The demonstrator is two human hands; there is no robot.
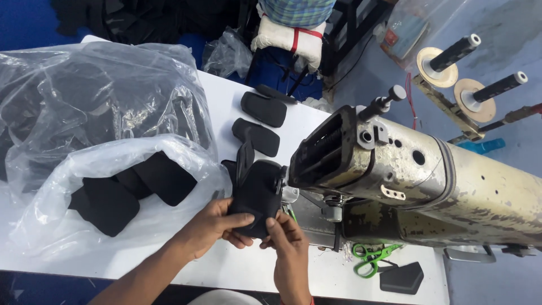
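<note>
Our left hand [217, 223] and right hand [288, 240] both have a grip on a black padded piece [257, 195], held over the near edge of the white bench [226, 265], just left of the sewing machine [406, 175]. Green scissors [370, 257] lie to the right.

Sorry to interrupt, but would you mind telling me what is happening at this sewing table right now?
A person holds a black padded piece with both hands, the left hand gripping its near edge and the right hand pinching it beside the head of a worn sewing machine. More black pieces lie in a row on the white table, others sit in clear plastic bags, and green scissors lie under the machine.
</note>
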